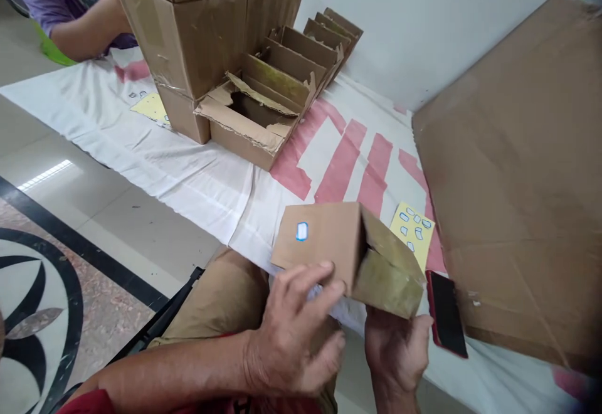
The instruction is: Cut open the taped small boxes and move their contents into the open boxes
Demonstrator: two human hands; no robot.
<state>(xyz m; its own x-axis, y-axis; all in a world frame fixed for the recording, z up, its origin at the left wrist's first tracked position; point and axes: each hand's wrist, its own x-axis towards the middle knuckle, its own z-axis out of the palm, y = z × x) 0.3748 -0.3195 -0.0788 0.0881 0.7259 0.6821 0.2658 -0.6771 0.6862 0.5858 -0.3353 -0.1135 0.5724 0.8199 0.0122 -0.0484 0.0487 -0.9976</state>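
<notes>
A small cardboard box [317, 244] is tilted over the table edge in front of me. On its near-left face sits a blue-edged white sticker [301, 231]. Its right end shows greenish, stained flaps [390, 270], with a dark gap between flap and body. My right hand [395, 348] grips the box from below at that end, thumb up along its side. Against the lower face rest the fingertips of my left hand [298, 326], fingers stretched and apart. Close by on the right lies a yellow sheet [416, 229] of similar stickers.
Stacked large cartons [211, 44] and a row of open cardboard boxes [277, 88] stand ahead. A big cardboard panel [522, 194] leans at right, beside a red-edged phone [446, 313]. Another yellow sheet [151, 108] lies near a person's arm [89, 28].
</notes>
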